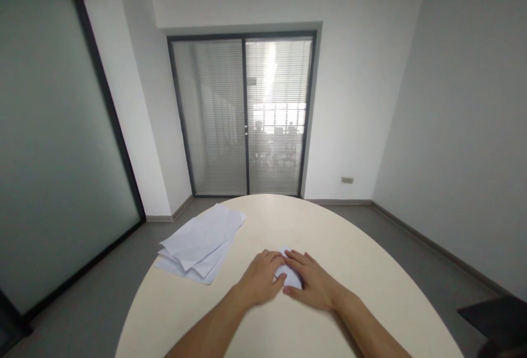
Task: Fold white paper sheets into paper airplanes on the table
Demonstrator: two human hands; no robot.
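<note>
A small piece of white paper (291,277), seemingly folded, lies on the pale round table (395,314) between my two hands. My left hand (263,277) bends over its left side, with the thumb resting near the paper's lower edge. From the right, my right hand (313,278) covers the other side, fingers reaching across the top and thumb along the near edge. The fingertips of both hands meet close to the paper's far edge. Much of the sheet is hidden under the fingers, so its folds cannot be made out.
Several loose white sheets (206,242) lie in an uneven pile on the table's left side. Beyond the table stands a glazed door with blinds (239,122). A frosted glass panel (61,127) is on the left, and a dark flat object (496,319) sits at lower right.
</note>
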